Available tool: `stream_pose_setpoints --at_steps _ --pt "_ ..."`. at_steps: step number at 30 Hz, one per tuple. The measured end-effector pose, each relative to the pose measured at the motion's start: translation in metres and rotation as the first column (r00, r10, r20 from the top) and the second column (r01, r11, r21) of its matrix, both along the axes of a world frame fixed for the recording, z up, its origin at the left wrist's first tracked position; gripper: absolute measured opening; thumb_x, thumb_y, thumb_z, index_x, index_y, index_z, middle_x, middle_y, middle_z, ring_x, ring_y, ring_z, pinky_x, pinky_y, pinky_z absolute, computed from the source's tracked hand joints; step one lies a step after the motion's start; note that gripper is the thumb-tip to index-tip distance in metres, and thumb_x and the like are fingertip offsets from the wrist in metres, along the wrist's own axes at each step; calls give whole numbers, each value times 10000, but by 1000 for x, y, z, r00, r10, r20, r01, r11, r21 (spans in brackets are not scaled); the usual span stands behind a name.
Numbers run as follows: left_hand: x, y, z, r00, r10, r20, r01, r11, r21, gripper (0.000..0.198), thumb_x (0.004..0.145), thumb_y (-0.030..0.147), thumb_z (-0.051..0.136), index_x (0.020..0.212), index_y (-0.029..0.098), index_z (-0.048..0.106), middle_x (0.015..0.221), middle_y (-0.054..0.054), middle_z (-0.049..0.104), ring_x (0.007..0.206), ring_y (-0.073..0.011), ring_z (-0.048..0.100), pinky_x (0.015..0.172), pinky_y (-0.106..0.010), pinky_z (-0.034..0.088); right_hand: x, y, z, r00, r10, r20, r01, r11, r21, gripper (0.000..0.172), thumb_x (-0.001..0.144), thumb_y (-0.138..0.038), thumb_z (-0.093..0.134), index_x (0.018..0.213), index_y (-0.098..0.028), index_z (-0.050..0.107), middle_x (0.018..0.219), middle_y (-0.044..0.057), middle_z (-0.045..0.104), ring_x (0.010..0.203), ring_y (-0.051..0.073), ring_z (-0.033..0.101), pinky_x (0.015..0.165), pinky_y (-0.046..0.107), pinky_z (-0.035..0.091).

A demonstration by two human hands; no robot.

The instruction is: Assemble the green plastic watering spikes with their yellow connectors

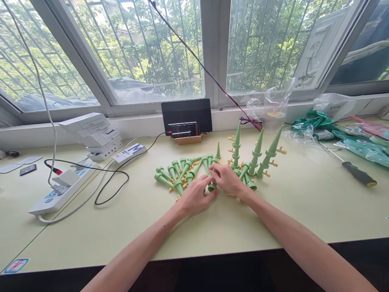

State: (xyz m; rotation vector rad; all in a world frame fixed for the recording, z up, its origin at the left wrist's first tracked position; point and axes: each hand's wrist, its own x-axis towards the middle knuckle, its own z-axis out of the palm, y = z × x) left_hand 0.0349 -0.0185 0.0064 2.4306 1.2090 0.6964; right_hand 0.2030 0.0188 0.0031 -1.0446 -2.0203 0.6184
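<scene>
Both hands meet over a spread of green plastic cone spikes lying on the pale green table. My left hand and my right hand have their fingers curled around one green spike between them. Just behind the right hand stand three tall stacks of nested green spikes with small tan knobs sticking out. More loose spikes lie fanned out to the left of my hands.
A white power strip with black and white cables lies at left, beside stacked white boxes. A phone on a wooden stand leans by the window. A screwdriver and plastic bags lie at right.
</scene>
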Motion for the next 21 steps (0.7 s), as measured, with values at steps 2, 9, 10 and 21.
stream_pose_setpoints --at_steps 2,9,10,21 --pt "0 0 0 1000 9 15 -9 1000 19 72 879 257 509 912 204 546 809 3 510 599 -108 434 592 -261 354 0 0 0 1000 -14 -11 14 1000 18 189 956 -219 436 809 -200 554 613 -22 586 563 132 514 616 258 393" --pt "-3 7 4 981 107 160 -113 993 29 113 894 266 485 942 198 561 795 10 516 549 -85 418 582 -255 389 -3 -2 5 994 -90 -63 96 991 90 190 955 -279 451 859 -190 589 624 -28 538 549 123 452 589 246 368" --pt "-3 8 6 971 134 197 -139 990 7 113 893 274 489 936 198 561 801 9 528 538 -82 414 567 -250 391 -3 -3 5 993 -95 -74 102 991 89 186 957 -289 452 887 -190 593 620 -31 533 544 122 449 583 244 367" --pt "-5 11 12 774 311 551 -167 940 -297 237 889 426 552 926 193 566 857 -7 589 483 -59 483 436 -207 390 -5 -2 2 992 -93 -90 88 994 -60 292 972 -369 441 1173 -184 547 681 -8 648 545 137 556 614 264 433"
